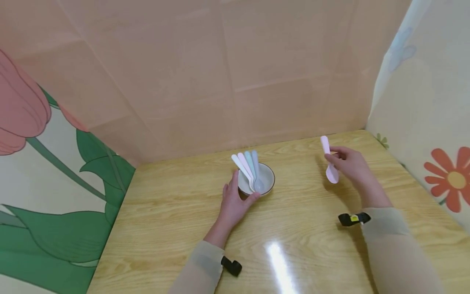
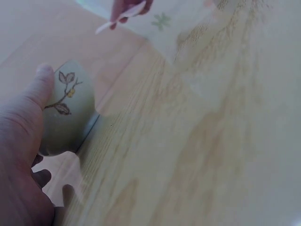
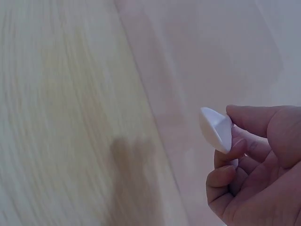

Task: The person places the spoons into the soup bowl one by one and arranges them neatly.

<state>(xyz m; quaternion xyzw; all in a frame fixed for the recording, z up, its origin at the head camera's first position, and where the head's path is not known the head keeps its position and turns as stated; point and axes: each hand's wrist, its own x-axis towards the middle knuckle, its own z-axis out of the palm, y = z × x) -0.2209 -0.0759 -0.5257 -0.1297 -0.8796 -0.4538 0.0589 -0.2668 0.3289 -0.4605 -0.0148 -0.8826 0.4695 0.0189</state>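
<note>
Revealing leaf motif (image 2: 62,96) on bowl (image 2: 70,113).

A pale pink plastic spoon (image 1: 329,160) is pinched partway along its handle by the right hand (image 1: 350,164) — handle end tilted up above the fingers, bowl hanging below them, clear of the tabletop. Well to the left of that grip, a small white ceramic bowl with a leaf sprig painted on its side (image 1: 265,179) stands upright against the left hand (image 1: 235,201) — four pastel plastic spoons (image 1: 248,171) lean fanned inside it, handles up.
</note>
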